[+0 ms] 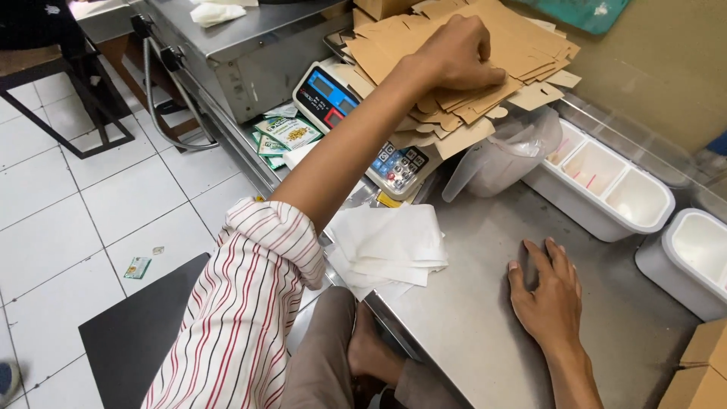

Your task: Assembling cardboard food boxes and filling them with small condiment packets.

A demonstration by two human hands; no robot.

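My left hand [458, 53] reaches forward from a rolled striped sleeve, its fingers curled over the edge of a stack of flat brown cardboard cutouts [522, 45]. The stack lies partly on a digital scale [333, 98] with a keypad. My right hand [549, 291] rests palm down on the steel table [469, 326], fingers spread a little and holding nothing. A pile of white paper sheets [390, 246] lies at the table's edge between my two arms.
A clear plastic bag [500, 155] slumps under the cardboard. Two white plastic tubs [606, 185] [697, 254] stand at the right, and a brown box corner [704, 371] shows bottom right. A steel machine [235, 53], green packets [288, 132] and a black floor mat [136, 333] are at the left.
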